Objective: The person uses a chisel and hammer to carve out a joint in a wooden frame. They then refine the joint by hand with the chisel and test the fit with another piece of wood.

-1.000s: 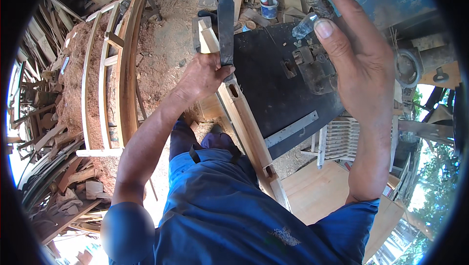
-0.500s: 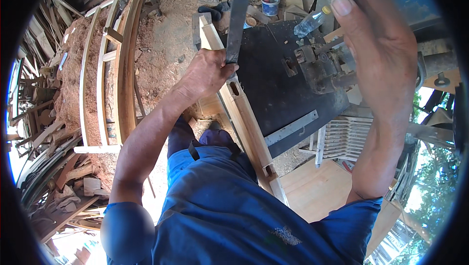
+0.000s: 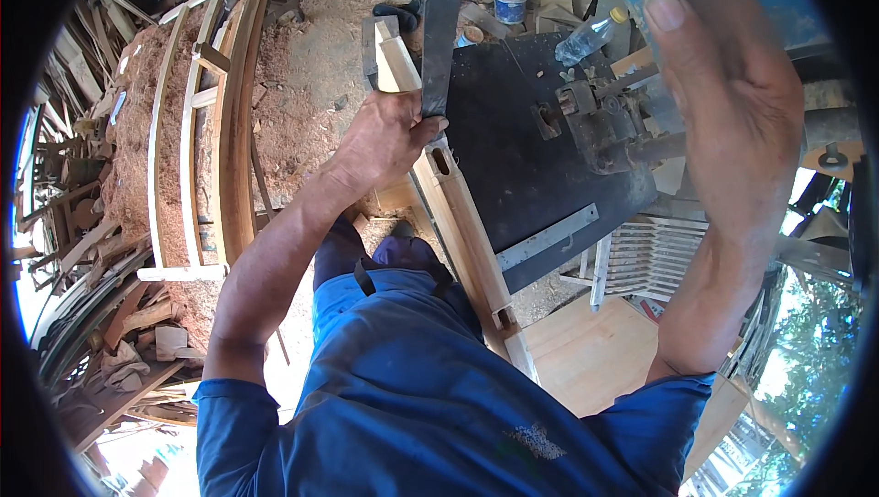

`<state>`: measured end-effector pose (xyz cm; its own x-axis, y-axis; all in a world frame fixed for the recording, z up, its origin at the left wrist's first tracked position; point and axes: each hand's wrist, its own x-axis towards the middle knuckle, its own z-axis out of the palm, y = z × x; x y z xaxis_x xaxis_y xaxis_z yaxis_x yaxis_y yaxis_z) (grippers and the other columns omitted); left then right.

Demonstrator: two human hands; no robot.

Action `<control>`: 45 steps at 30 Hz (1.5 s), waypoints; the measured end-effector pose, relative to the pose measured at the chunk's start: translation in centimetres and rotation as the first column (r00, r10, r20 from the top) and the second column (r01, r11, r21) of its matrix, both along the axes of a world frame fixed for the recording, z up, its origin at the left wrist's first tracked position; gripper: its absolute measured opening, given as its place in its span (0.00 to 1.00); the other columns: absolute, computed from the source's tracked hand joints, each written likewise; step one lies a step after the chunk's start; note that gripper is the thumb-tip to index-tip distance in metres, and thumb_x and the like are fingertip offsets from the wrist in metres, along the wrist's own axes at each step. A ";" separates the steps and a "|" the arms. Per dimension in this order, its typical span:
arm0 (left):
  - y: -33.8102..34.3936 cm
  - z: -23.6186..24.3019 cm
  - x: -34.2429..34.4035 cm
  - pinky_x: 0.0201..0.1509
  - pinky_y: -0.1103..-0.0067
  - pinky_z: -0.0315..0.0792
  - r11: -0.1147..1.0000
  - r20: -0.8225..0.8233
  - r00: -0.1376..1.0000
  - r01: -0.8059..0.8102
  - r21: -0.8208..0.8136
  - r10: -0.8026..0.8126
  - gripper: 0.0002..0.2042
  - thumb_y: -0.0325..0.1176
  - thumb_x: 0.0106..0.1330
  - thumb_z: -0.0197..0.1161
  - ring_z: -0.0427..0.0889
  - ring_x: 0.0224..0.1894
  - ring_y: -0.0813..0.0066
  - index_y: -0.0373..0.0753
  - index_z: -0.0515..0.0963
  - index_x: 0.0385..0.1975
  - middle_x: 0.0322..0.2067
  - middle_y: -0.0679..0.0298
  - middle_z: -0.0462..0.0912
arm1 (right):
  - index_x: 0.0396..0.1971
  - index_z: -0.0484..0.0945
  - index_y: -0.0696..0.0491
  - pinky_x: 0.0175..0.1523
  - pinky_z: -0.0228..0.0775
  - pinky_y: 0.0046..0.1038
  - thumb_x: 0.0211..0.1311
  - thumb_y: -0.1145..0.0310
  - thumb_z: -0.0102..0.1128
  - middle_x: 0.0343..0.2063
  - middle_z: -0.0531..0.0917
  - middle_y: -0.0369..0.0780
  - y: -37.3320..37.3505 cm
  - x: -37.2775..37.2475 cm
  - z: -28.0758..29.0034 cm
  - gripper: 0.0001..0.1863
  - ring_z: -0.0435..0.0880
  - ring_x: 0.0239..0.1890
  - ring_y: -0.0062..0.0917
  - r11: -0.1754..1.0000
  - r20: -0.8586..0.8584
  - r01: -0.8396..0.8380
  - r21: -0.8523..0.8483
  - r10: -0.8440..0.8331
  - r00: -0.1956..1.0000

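And the big black desk sits there steady, with the wooden rail running along its left edge, hardly budged at all! Here's the news: the right hand has swung out to the right over the last second, well apart from the wood now, opening up the view of the plastic bottle behind. Its fingers run up into blur, so whether that grip holds anything, I cannot tell. The left hand hasn't left its post, its grip closed round the lower end of the dark bar and lying across the rail. And look, the bar's top has tipped to the right! My read: the left side keeps everything lined up while the right side makes room, and the angle of that bar is what's being adjusted.

Now the rail's line: its long axis slants from upper left to lower right, appearing to pass straight beneath the left hand. The narrowed end points up and away from the person; the other end comes back beside the blue clothing. Two slots, the upper one just below the hand, the lower one towards the body, both opening upward.
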<state>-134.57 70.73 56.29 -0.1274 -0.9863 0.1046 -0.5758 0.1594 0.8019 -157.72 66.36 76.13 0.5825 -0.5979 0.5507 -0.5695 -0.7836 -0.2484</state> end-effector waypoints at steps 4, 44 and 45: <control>0.5 -0.2 -0.2 0.29 0.63 0.76 0.990 0.080 0.997 0.011 -0.143 0.001 0.16 0.38 0.65 0.71 0.85 0.26 0.49 0.33 0.76 0.24 0.20 0.49 0.80 | 0.69 0.68 0.58 0.68 0.73 0.40 0.77 0.66 0.53 0.62 0.77 0.53 0.4 0.8 0.9 0.25 0.77 0.65 0.42 0.988 -0.020 0.060 0.143 -0.058 0.998; 1.5 -1.4 -1.1 0.35 0.58 0.77 0.986 0.134 0.991 0.010 -0.169 0.013 0.13 0.34 0.64 0.70 0.83 0.31 0.42 0.32 0.74 0.28 0.26 0.46 0.81 | 0.68 0.74 0.45 0.58 0.75 0.30 0.71 0.74 0.55 0.57 0.84 0.46 2.8 1.7 -1.1 0.26 0.86 0.53 0.33 0.967 0.126 -0.088 0.240 0.059 0.990; 1.6 -1.4 -1.1 0.35 0.58 0.77 0.982 0.124 0.992 -0.004 -0.188 0.027 0.13 0.34 0.64 0.70 0.83 0.31 0.42 0.32 0.75 0.28 0.26 0.46 0.81 | 0.68 0.74 0.43 0.58 0.75 0.31 0.70 0.73 0.56 0.57 0.84 0.46 2.8 1.8 -1.2 0.26 0.86 0.53 0.33 0.965 -0.016 0.033 0.261 -0.030 0.999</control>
<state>-135.71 72.36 54.92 -0.1361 -0.9527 0.2717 -0.6738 0.2901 0.6796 -155.95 69.12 74.98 0.5664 -0.7381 0.3664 -0.5967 -0.6741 -0.4354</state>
